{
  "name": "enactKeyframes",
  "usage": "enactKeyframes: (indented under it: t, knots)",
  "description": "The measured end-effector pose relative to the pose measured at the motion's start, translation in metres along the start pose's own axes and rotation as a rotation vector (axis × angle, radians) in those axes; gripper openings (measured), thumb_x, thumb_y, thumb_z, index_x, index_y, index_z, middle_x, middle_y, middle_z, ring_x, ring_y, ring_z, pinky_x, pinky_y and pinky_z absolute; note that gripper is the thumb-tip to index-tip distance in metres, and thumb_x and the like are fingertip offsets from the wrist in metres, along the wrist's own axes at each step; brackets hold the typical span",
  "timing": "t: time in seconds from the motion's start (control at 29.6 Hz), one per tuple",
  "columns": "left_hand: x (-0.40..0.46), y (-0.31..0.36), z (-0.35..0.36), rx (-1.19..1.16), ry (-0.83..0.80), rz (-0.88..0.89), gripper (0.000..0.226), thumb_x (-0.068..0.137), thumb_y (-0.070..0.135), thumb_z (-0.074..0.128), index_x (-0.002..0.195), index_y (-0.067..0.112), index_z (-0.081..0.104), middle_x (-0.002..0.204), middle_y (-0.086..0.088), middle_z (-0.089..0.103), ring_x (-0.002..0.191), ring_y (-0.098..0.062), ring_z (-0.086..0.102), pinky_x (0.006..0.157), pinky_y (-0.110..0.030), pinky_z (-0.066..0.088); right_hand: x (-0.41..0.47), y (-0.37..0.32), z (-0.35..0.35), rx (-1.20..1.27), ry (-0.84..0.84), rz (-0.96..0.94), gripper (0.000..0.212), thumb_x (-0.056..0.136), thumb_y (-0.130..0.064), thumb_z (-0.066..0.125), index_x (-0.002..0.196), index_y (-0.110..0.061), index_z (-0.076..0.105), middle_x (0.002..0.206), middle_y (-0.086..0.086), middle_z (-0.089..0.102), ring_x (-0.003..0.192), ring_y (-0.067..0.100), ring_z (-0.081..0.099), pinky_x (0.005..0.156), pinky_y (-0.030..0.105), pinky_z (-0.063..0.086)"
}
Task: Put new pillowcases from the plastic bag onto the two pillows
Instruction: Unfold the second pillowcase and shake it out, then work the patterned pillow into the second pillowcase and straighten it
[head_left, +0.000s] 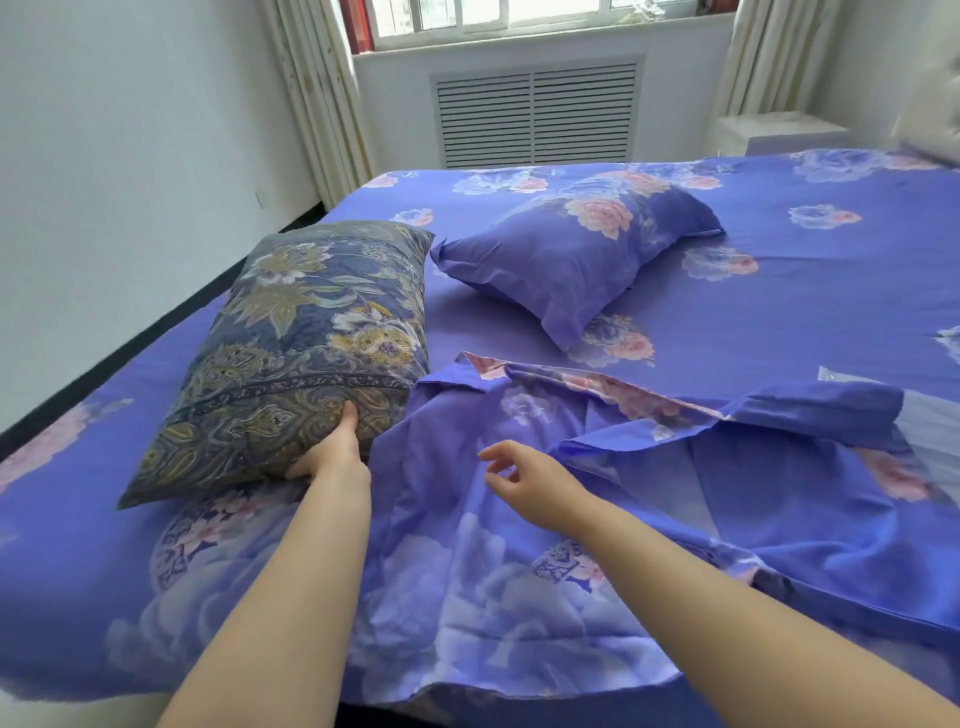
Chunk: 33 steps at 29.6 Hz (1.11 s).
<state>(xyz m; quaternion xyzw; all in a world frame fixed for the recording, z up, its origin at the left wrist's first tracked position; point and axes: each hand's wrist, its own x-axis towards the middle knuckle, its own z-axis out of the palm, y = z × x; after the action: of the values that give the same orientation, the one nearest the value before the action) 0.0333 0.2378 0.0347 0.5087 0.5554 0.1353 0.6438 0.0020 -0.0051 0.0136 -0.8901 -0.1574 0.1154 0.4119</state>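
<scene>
A pillow in a dark blue and gold floral case (306, 343) lies on the left of the bed. My left hand (332, 452) grips its near edge, thumb on top and fingers underneath. A second pillow in a purple floral case (576, 254) rests farther back at the middle. An empty purple floral pillowcase (597, 467) lies spread and rumpled in front of me. My right hand (524, 480) hovers just above it with fingers relaxed, holding nothing. A clear plastic bag (930, 415) peeks out at the right edge, partly under the pillowcase.
The bed is covered with a purple floral sheet (779, 291). A white wall runs along the left side, with a narrow dark floor gap (156, 322). A radiator cover (535, 114) and window are beyond the bed. A white nightstand (774, 132) stands at the far right.
</scene>
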Motion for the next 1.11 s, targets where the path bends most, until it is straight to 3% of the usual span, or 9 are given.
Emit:
enactKeyframes:
  t: [0.13,0.34,0.54,0.64,0.78,0.84,0.94,1.01,1.11]
  knots:
    - [-0.011,0.026,0.003,-0.278,-0.224,-0.051,0.083,0.069,0.058,0.074,0.131,0.010,0.048,0.125,-0.009,0.057,0.106,-0.031,0.059,0.091,-0.049,0.049,-0.005,0.002,0.030,-0.042,-0.122,0.054,0.035,0.089,-0.035,0.054,0.123,-0.032,0.050,0.108,-0.013,0.058,0.083,0.008,0.054,0.079,0.023,0.041]
    - [-0.036,0.106,-0.006,-0.768,-0.310,0.101,0.040,0.093,0.015,0.058,0.131,0.009,0.047,0.124,-0.010,0.057,0.086,-0.020,0.057,0.060,-0.029,0.051,-0.010,0.010,0.025,-0.105,-0.122,0.079,0.049,0.088,-0.037,0.058,0.134,-0.025,0.044,0.127,-0.003,0.057,0.114,0.014,0.055,0.098,0.028,0.042]
    - [-0.033,0.117,-0.040,-0.836,-0.314,0.065,0.040,0.094,0.013,0.056,0.132,0.013,0.046,0.124,-0.007,0.056,0.090,-0.017,0.052,0.068,-0.022,0.046,-0.004,-0.014,0.026,-0.246,-0.434,0.067,0.077,0.085,-0.056,0.054,0.149,-0.034,0.016,0.149,-0.002,0.033,0.128,0.020,0.045,0.104,0.032,0.038]
    - [-0.029,0.115,-0.054,-0.859,-0.348,0.019,0.018,0.094,0.015,0.054,0.113,0.014,0.053,0.096,0.000,0.059,0.074,-0.012,0.054,0.068,-0.020,0.046,-0.003,-0.021,0.038,-0.288,-0.430,0.049,0.081,0.084,-0.061,0.052,0.149,-0.036,0.011,0.156,-0.002,0.018,0.139,0.019,0.029,0.113,0.034,0.026]
    - [-0.044,0.106,-0.062,-0.855,-0.434,-0.026,0.019,0.096,0.012,0.050,0.115,0.015,0.055,0.081,0.000,0.054,0.075,-0.011,0.053,0.063,-0.017,0.048,-0.001,-0.041,0.058,-0.273,-0.397,0.043,0.079,0.084,-0.062,0.052,0.148,-0.035,0.015,0.145,0.004,0.040,0.126,0.022,0.045,0.099,0.030,0.035]
    - [-0.059,0.097,-0.062,-0.804,-0.494,-0.036,0.014,0.098,0.011,0.047,0.108,0.010,0.057,0.080,-0.002,0.054,0.065,-0.010,0.053,0.045,-0.014,0.045,-0.003,-0.055,0.069,-0.156,-0.226,-0.021,0.054,0.086,-0.055,0.053,0.134,-0.031,0.042,0.108,0.006,0.061,0.092,0.020,0.057,0.083,0.033,0.043]
    - [-0.084,0.071,-0.077,-0.630,-0.572,0.009,0.024,0.098,0.008,0.044,0.074,0.012,0.048,0.057,0.002,0.046,0.033,-0.004,0.039,0.031,-0.013,0.030,0.002,-0.074,0.056,0.596,0.158,0.171,0.032,0.094,-0.045,0.044,0.083,-0.018,0.057,0.082,0.007,0.064,0.069,0.020,0.056,0.066,0.032,0.044]
    - [-0.096,0.050,-0.099,-0.316,-0.529,0.294,0.033,0.095,0.010,0.050,0.063,0.013,0.043,0.041,0.004,0.039,0.030,-0.008,0.032,0.032,-0.016,0.024,0.010,-0.076,0.031,0.973,0.141,0.343,0.042,0.098,-0.052,0.029,0.094,-0.019,0.054,0.096,0.007,0.067,0.080,0.022,0.062,0.070,0.033,0.047]
    - [-0.108,0.018,-0.124,0.571,-0.299,0.993,0.048,0.089,0.041,0.059,0.055,0.007,0.057,0.040,-0.002,0.048,0.045,-0.022,0.049,0.049,-0.030,0.037,0.019,-0.071,0.000,1.130,0.061,0.411,0.041,0.103,-0.030,0.022,0.132,-0.009,0.042,0.137,0.017,0.048,0.105,0.030,0.057,0.082,0.036,0.046]
